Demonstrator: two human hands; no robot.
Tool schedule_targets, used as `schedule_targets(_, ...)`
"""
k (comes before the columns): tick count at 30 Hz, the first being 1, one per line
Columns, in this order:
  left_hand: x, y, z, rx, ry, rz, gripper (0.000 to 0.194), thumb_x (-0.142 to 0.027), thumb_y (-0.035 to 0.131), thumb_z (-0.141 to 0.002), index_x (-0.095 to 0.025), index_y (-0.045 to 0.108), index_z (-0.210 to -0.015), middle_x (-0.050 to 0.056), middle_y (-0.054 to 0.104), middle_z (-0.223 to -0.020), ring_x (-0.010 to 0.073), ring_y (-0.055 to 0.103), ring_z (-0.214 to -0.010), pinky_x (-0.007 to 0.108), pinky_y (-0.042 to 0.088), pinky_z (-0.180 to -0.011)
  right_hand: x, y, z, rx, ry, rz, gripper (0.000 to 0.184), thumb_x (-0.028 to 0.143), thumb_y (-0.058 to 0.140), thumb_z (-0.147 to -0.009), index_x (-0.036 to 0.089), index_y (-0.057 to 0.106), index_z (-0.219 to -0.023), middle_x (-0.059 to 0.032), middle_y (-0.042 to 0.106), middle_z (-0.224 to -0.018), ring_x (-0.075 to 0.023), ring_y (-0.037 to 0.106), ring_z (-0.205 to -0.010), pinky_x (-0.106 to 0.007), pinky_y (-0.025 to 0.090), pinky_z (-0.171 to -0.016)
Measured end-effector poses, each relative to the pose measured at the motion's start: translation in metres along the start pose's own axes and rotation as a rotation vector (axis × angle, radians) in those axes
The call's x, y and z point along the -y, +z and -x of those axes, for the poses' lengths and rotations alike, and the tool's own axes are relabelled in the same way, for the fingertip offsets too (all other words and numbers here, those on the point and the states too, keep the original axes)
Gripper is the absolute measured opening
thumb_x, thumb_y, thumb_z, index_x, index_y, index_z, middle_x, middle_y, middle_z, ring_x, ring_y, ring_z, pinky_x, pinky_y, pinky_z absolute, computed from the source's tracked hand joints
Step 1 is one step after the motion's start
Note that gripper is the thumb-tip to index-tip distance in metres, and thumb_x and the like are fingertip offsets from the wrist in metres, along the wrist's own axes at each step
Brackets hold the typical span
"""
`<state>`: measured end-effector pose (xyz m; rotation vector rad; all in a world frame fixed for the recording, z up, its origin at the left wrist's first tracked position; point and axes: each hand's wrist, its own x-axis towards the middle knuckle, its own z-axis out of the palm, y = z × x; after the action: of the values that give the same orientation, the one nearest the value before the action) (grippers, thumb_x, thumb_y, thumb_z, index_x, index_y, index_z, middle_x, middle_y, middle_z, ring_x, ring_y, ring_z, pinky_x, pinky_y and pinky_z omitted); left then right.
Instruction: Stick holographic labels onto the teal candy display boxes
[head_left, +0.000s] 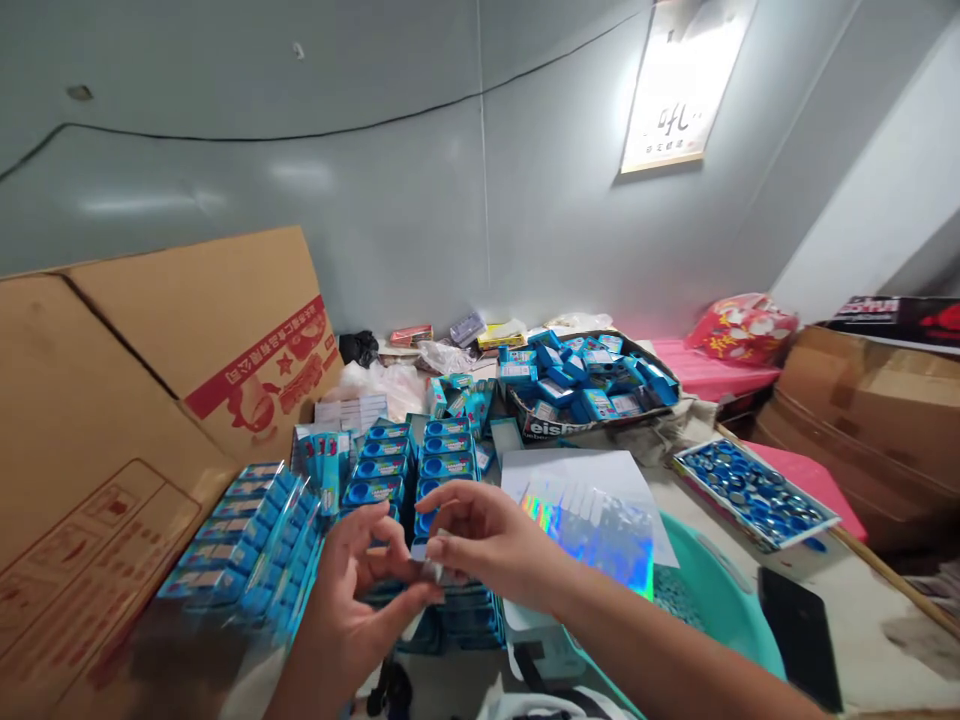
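Observation:
My left hand [358,590] and my right hand [489,545] meet low in the middle of the view, fingers pinched together on a small clear and whitish piece [433,572], too blurred to name. Just behind them lie rows of small blue boxes [409,465] with round windows. A stack of blue packs in clear wrap [247,545] lies to the left of my left hand. A sheet with a shiny rainbow foil patch [592,525] lies right of my right hand.
A large brown cardboard box [112,400] fills the left. A dark tray of loose blue boxes [585,385] sits at the back, a white tray of blue round pieces [754,495] to the right. A teal basin [712,610], a black phone [799,635] and more cartons [862,420] are at the right.

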<state>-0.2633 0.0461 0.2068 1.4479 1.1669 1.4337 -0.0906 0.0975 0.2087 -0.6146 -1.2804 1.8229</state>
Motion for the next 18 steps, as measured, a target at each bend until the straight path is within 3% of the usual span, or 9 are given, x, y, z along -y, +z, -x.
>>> schedule_targets(3,0.012,-0.014,-0.011,0.079,0.007,0.015,0.074,-0.029,0.087,-0.071,-0.045,0.049,-0.132,-0.003,0.064,-0.106,0.0087,0.067,-0.067,0.022,0.059,-0.063,-0.003,0.004,-0.004,-0.185,-0.156,0.051,0.033,0.04,0.082,-0.076,0.019,0.067,-0.095,0.0029,0.061,-0.071,-0.0089,0.053,-0.056,-0.021,0.043,-0.052)
schedule_targets(5,0.018,-0.023,-0.022,0.109,-0.019,0.023,0.089,-0.03,0.084,-0.074,-0.047,0.033,-0.146,0.001,0.067,-0.115,0.0088,0.068,-0.065,0.026,0.06,-0.066,-0.004,0.006,-0.004,-0.323,-0.242,0.124,0.024,0.036,0.081,-0.076,0.019,0.069,-0.088,0.0014,0.063,-0.07,-0.0106,0.055,-0.058,-0.023,0.043,-0.053)
schedule_targets(7,0.021,-0.03,-0.035,0.129,-0.093,-0.002,0.094,-0.036,0.08,-0.078,-0.039,0.024,-0.153,0.004,0.071,-0.107,0.0114,0.069,-0.067,0.03,0.061,-0.07,-0.006,0.006,-0.006,-0.445,-0.312,0.225,0.017,0.031,0.08,-0.075,0.019,0.071,-0.079,-0.0008,0.067,-0.07,-0.0131,0.058,-0.062,-0.025,0.045,-0.058)
schedule_targets(9,0.02,-0.035,-0.049,0.173,-0.18,-0.103,0.088,-0.044,0.078,-0.078,-0.026,0.033,-0.153,0.004,0.073,-0.093,0.0149,0.07,-0.073,0.03,0.059,-0.072,-0.008,0.005,-0.009,-0.52,-0.346,0.317,0.013,0.029,0.079,-0.075,0.019,0.071,-0.072,-0.0028,0.071,-0.072,-0.0159,0.062,-0.067,-0.027,0.048,-0.064)
schedule_targets(11,0.018,-0.037,-0.063,0.225,-0.241,-0.226,0.081,-0.051,0.074,-0.079,-0.02,0.044,-0.147,0.003,0.072,-0.081,0.0147,0.066,-0.067,0.025,0.054,-0.061,-0.011,0.002,-0.014,-0.571,-0.326,0.387,0.013,0.029,0.079,-0.074,0.019,0.071,-0.071,-0.0033,0.072,-0.074,-0.0178,0.064,-0.07,-0.028,0.049,-0.066)
schedule_targets(14,0.014,-0.036,-0.078,0.264,-0.285,-0.381,0.077,-0.057,0.068,-0.079,-0.026,0.046,-0.146,-0.001,0.07,-0.077,0.0073,0.042,-0.044,0.019,0.031,-0.041,-0.013,-0.004,-0.021,-0.683,-0.231,0.544,0.012,0.029,0.08,-0.074,0.02,0.072,-0.071,-0.0009,0.072,-0.072,-0.0178,0.065,-0.07,-0.029,0.045,-0.066)
schedule_targets(16,0.014,-0.034,-0.084,0.303,-0.297,-0.462,0.073,-0.056,0.065,-0.081,-0.029,0.045,-0.145,-0.002,0.068,-0.078,0.0063,0.035,-0.043,0.019,0.025,-0.041,-0.012,-0.006,-0.023,-0.75,-0.192,0.752,0.009,0.026,0.08,-0.075,0.022,0.072,-0.073,0.0023,0.072,-0.07,-0.017,0.064,-0.072,-0.033,0.042,-0.077)
schedule_targets(18,0.016,-0.033,-0.089,0.359,-0.307,-0.519,0.069,-0.055,0.063,-0.081,-0.028,0.049,-0.143,-0.003,0.064,-0.077,0.0087,0.041,-0.049,0.02,0.029,-0.045,-0.011,-0.006,-0.023,-0.762,-0.184,0.975,0.008,0.024,0.08,-0.076,0.024,0.072,-0.077,0.0049,0.072,-0.07,-0.0164,0.063,-0.075,-0.038,0.034,-0.09)
